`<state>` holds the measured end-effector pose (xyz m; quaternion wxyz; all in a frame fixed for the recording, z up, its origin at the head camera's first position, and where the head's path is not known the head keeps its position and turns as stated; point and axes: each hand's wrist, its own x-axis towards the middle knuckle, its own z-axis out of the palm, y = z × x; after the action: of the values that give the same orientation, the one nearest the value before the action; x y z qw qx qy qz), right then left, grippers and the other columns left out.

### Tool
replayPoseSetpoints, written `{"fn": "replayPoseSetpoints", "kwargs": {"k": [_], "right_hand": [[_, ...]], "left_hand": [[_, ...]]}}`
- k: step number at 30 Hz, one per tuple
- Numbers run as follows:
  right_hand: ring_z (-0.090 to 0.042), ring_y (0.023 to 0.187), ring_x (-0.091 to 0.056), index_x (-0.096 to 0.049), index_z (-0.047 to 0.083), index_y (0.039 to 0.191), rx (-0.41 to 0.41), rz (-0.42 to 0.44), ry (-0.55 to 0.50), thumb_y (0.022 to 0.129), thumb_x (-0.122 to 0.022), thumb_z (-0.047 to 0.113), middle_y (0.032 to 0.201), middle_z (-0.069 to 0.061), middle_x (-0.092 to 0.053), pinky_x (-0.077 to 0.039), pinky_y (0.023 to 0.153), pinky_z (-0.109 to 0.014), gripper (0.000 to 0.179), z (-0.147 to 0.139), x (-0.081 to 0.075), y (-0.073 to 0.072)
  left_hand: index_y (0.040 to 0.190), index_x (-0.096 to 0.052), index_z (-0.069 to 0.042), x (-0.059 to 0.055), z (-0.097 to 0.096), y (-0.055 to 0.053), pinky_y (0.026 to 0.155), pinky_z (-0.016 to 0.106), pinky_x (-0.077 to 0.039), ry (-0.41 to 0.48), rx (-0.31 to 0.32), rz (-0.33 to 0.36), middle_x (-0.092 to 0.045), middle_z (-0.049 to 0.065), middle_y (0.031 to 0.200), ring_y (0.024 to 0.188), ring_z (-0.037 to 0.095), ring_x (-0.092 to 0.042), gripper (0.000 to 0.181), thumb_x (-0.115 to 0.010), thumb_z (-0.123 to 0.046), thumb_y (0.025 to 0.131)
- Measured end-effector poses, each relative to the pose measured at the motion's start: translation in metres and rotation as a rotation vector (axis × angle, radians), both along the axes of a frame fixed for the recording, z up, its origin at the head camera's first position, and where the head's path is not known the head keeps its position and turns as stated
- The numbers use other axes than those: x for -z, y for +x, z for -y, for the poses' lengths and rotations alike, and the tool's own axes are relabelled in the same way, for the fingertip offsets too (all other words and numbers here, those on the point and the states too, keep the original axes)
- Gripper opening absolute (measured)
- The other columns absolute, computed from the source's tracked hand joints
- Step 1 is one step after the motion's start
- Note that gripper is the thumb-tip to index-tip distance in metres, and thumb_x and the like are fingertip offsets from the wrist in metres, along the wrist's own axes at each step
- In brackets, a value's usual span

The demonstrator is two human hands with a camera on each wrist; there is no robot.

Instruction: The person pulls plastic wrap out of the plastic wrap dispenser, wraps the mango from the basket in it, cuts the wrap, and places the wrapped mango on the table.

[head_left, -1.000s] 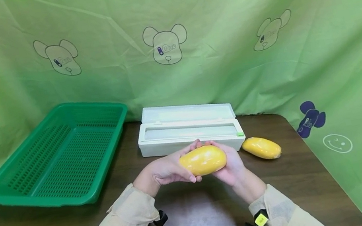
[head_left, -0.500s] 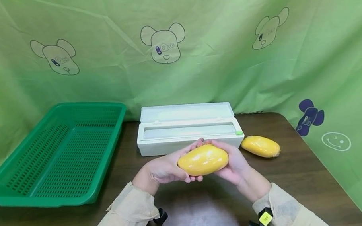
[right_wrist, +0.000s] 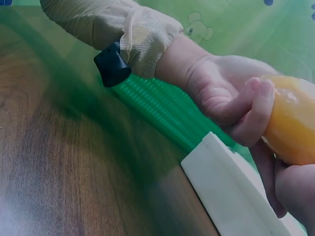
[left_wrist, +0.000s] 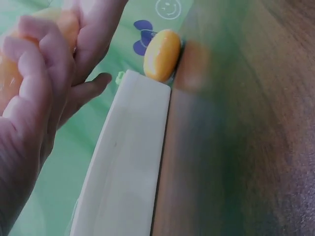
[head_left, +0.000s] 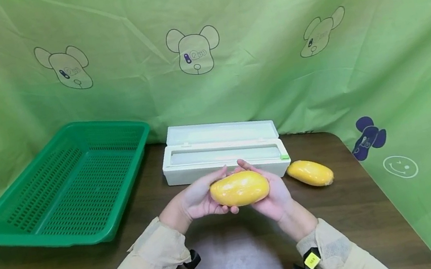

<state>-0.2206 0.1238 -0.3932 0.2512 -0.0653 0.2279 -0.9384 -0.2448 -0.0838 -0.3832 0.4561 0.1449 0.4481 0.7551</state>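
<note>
A glossy yellow mango (head_left: 239,189) is held up between both hands over the table, shiny as if covered in clear film. My left hand (head_left: 201,199) grips its left end, fingers curled underneath, as the right wrist view shows beside the mango (right_wrist: 295,118). My right hand (head_left: 275,195) holds the other end from the right and behind. Just beyond the hands sits a long white film dispenser box (head_left: 188,176) with its lid raised, partly hidden by fingers. A second yellow mango (head_left: 310,173) lies at the box's right end.
A large green plastic basket (head_left: 43,240) with slotted walls stands at the back left of the brown wooden table (head_left: 238,265). Behind everything hangs a green cloth (head_left: 267,87) printed with bear heads, which also borders the table's right side.
Both hands keep the mango in nearly the same place, shifting their fingers on it. The left thumb has moved from the front of the mango toward its top.
</note>
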Motion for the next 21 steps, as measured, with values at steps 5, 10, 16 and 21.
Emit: {"fn": "replayPoseSetpoints", "kwargs": {"k": [5, 10, 16, 21], "right_hand": [[-0.028, 0.114, -0.061, -0.049, 0.006, 0.133, 0.028, -0.011, -0.012, 0.107, -0.05, 0.011, 0.122, -0.012, -0.059, -0.049, 0.103, -0.041, 0.027, 0.005, 0.002, 0.002], [-0.032, 0.128, -0.056, -0.046, 0.007, 0.139, 0.034, -0.019, -0.074, 0.096, -0.064, 0.006, 0.139, -0.012, -0.058, -0.043, 0.11, -0.043, 0.046, 0.01, 0.007, 0.004], [-0.027, 0.128, -0.056, -0.051, 0.01, 0.138, 0.091, -0.029, -0.003, 0.087, -0.069, 0.009, 0.134, -0.008, -0.062, -0.043, 0.108, -0.041, 0.055, 0.012, 0.01, 0.006], [-0.025, 0.126, -0.052, -0.038, 0.01, 0.143, 0.213, 0.011, 0.061, 0.097, -0.056, 0.007, 0.129, -0.008, -0.058, -0.045, 0.106, -0.038, 0.049, 0.011, 0.01, 0.002]], "left_hand": [[0.121, -0.047, -0.006, 0.004, -0.003, 0.0, 0.061, 0.017, -0.055, -0.025, -0.039, 0.04, -0.061, 0.014, 0.097, 0.068, 0.02, -0.07, 0.034, -0.026, -0.031, 0.11], [0.116, -0.049, -0.003, 0.007, -0.001, 0.0, 0.063, 0.016, -0.055, -0.007, -0.002, 0.038, -0.064, 0.014, 0.094, 0.072, 0.024, -0.074, 0.038, -0.026, -0.031, 0.107], [0.138, -0.041, -0.002, 0.003, 0.001, -0.001, 0.062, 0.016, -0.055, -0.026, 0.011, 0.044, -0.065, 0.019, 0.109, 0.083, 0.033, -0.075, 0.051, -0.026, -0.041, 0.109], [0.163, -0.012, -0.012, -0.001, 0.007, -0.002, 0.071, 0.024, -0.059, -0.054, -0.129, 0.04, -0.045, 0.031, 0.143, 0.103, 0.046, -0.069, 0.064, -0.029, -0.044, 0.11]]}}
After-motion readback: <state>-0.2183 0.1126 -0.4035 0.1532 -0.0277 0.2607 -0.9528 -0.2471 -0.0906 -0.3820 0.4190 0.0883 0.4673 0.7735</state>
